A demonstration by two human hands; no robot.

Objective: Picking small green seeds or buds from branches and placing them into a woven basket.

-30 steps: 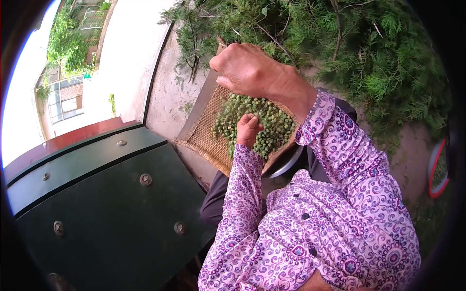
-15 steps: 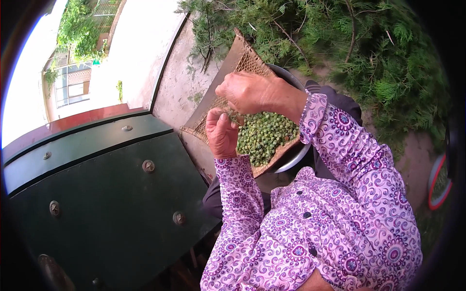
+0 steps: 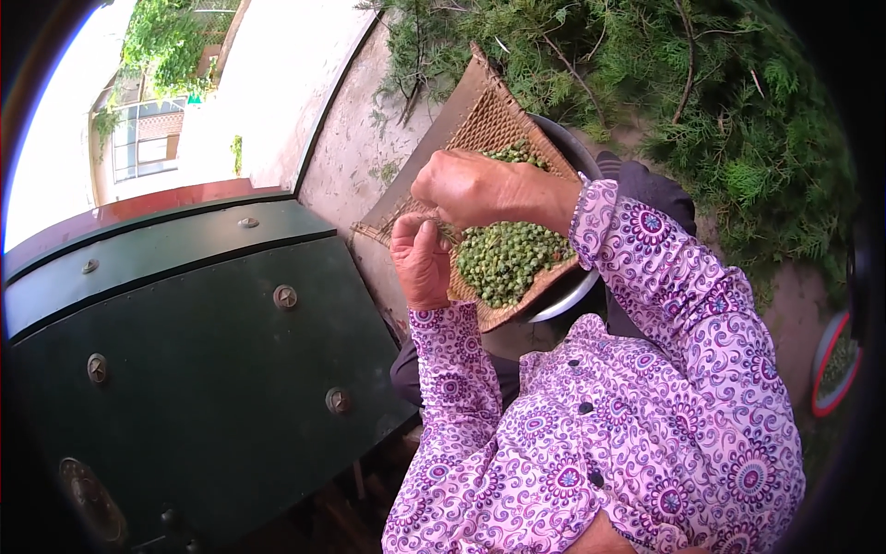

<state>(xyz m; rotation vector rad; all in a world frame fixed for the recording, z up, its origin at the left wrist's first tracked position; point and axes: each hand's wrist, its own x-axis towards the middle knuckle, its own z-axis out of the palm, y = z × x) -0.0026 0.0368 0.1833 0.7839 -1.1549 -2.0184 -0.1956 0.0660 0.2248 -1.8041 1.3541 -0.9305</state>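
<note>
So the left hand [image 3: 422, 263] has a small, thin green sprig [image 3: 448, 233] pinched between thumb and fingers, up over the left part of a tan woven scoop-shaped tray [image 3: 499, 107]. The right hand [image 3: 489, 189] is right beside it, fingers curled in, but the tips are hidden so I can't tell if they're gripping anything. Below the hands there's a heap of little round green cones [image 3: 508, 268] in the tray, and a round silvery metal basin [image 3: 570, 299] peeks out from under it. Leafy green conifer branches [image 3: 729, 120] lie beyond.
</note>
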